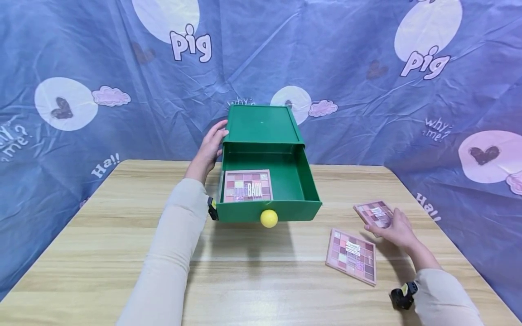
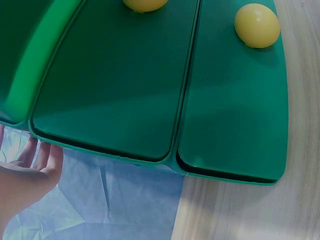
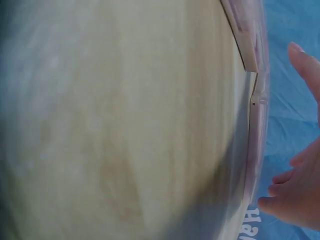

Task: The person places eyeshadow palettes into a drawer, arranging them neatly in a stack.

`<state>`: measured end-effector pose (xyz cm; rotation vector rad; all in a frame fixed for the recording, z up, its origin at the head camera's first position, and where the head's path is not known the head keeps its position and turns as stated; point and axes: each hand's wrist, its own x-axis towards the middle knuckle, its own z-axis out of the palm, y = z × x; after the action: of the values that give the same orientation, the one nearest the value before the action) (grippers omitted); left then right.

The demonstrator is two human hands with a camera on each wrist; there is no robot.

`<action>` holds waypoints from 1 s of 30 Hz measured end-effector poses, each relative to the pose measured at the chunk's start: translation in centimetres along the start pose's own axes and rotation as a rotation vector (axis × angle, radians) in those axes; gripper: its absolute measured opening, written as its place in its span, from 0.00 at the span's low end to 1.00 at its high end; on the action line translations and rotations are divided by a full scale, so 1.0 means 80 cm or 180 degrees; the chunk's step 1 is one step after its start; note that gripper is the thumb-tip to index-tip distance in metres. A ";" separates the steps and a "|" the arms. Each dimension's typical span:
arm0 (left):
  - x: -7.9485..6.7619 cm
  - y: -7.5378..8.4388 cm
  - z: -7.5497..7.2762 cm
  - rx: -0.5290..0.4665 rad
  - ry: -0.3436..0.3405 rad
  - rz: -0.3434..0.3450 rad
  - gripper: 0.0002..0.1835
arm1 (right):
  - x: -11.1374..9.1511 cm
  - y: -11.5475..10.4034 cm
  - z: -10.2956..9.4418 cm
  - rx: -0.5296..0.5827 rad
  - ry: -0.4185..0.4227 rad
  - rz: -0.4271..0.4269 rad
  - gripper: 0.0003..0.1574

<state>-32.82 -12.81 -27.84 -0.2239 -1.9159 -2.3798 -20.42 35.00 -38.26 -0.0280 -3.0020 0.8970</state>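
My left hand (image 1: 211,144) rests against the left side of a green drawer cabinet (image 1: 262,124), its fingers extended along the wall. The cabinet's top drawer (image 1: 240,212) is pulled out, with a round yellow knob (image 1: 268,218) on its front. A pink eyeshadow palette (image 1: 244,181) lies in the left part of this drawer. Over at the right, my right hand (image 1: 397,231) is spread above a second palette (image 1: 373,210), thumb and fingers apart at its near and right sides. A third palette (image 1: 350,256) lies nearer on the table.
Lower drawer fronts (image 2: 120,85) with yellow knobs (image 2: 257,25) show in the left wrist view. The cabinet stands on a wood-grain table (image 1: 102,244). A blue printed cloth (image 1: 261,59) hangs behind and along the sides.
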 end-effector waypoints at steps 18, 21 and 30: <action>-0.002 0.003 0.000 -0.0033 0.0002 0.0029 0.24 | -0.003 0.016 0.004 -0.0327 0.0046 0.0316 0.69; -0.003 0.002 0.000 -0.0044 0.0005 0.0026 0.24 | -0.005 0.017 0.004 -0.0349 0.0060 0.0297 0.66; -0.003 0.001 0.000 0.0003 -0.0050 0.0051 0.25 | -0.007 0.018 0.006 -0.0201 0.0141 0.0351 0.61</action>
<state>-32.58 -12.85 -27.81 -0.2577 -1.9147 -2.3740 -19.86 35.93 -39.44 -0.2130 -3.0120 0.7977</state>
